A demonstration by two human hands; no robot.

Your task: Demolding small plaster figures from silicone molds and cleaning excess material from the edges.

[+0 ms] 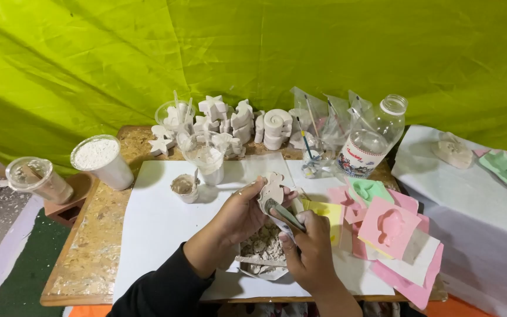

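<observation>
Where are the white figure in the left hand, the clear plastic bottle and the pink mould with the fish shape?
white figure (272, 189), head view, on its flat upper body.
clear plastic bottle (377, 136), head view, on its clear wall above the label.
pink mould (389, 226), head view, on the fish-shaped hollow.

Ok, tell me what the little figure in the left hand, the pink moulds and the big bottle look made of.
The figure in the left hand looks like cast plaster: matt, chalky off-white, like the crumbs in the bowl below. The pink moulds seem thin formed plastic or rubber: smooth, faintly glossy, with a raised shape. The bottle is probably clear plastic, see-through with highlights.
</observation>
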